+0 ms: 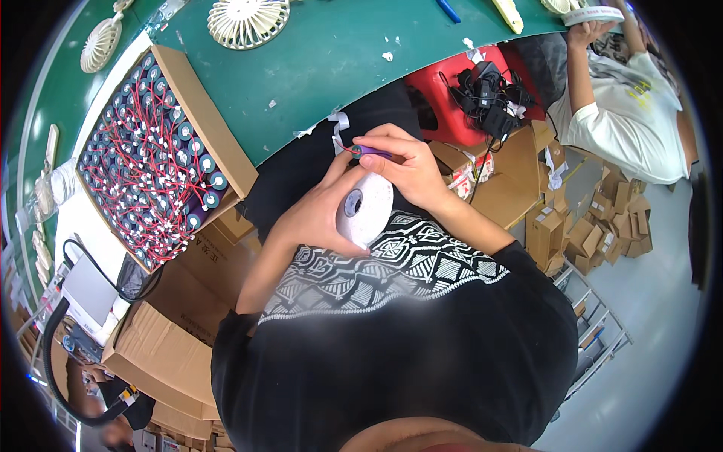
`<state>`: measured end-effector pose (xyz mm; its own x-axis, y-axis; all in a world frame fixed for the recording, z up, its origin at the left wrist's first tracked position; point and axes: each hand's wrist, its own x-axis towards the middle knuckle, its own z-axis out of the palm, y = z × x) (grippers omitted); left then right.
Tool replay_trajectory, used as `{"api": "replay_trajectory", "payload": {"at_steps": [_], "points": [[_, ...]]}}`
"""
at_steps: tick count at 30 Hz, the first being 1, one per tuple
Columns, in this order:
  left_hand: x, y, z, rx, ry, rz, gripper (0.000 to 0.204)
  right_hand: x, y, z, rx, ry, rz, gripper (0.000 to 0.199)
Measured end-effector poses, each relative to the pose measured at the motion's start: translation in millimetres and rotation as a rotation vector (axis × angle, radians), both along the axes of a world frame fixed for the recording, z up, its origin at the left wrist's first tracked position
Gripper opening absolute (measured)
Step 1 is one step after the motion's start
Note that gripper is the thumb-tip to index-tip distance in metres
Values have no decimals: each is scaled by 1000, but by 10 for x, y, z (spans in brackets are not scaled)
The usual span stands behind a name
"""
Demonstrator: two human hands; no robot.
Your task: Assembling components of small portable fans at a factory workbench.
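My left hand (320,207) is wrapped round a white roll (376,205) with a grey core, held over my lap. Its fingertips reach up to the wires of a purple cylindrical battery cell (374,152). Between the thumb and fingers of my right hand (413,167) that cell is pinched, just above the roll. A curled white strip (338,132) hangs beside the fingertips, and I cannot tell what it is attached to. To the left, a cardboard box (207,120) is packed with several similar cells with red wires and white connectors.
On the green table (316,68) lie a round cream fan grille (248,21) and paper scraps. A red stool (444,98) carries black power adapters (489,98). At the right, a co-worker in a white shirt (625,132) sits near small cardboard boxes (610,218). An open carton (162,343) stands lower left.
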<state>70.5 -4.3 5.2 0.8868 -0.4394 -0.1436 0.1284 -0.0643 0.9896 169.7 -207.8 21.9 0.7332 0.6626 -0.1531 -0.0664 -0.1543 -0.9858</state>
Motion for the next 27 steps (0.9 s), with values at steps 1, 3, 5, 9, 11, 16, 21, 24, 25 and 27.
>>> {"api": "replay_trajectory", "payload": {"at_steps": [1,3,5,9,11,16,21,24,25,27], "points": [[5,2,-10,-2,-11,-1,129,21,-17,0,-6,14,12,34],[28,54,-7,-19,-38,14,129,45,-58,-14,27,161,-37,33],[37,100,3,-49,-102,44,130,59,-89,-15,92,446,-136,33],[-59,40,16,141,-108,372,133,9,-84,142,224,376,-212,33],[-83,-3,41,237,-114,429,134,-18,-118,128,183,416,-188,32],[-112,-132,56,518,-146,556,134,-183,-82,93,100,431,-165,31],[-139,-129,52,659,-217,591,132,-197,-139,160,44,426,-155,38],[-143,-122,32,663,-219,582,131,-171,-168,138,109,552,-196,38],[-146,-120,29,667,-222,579,131,-173,-178,135,142,614,-215,38],[-162,-127,27,661,-213,574,131,-209,-200,109,120,610,-184,37]]}}
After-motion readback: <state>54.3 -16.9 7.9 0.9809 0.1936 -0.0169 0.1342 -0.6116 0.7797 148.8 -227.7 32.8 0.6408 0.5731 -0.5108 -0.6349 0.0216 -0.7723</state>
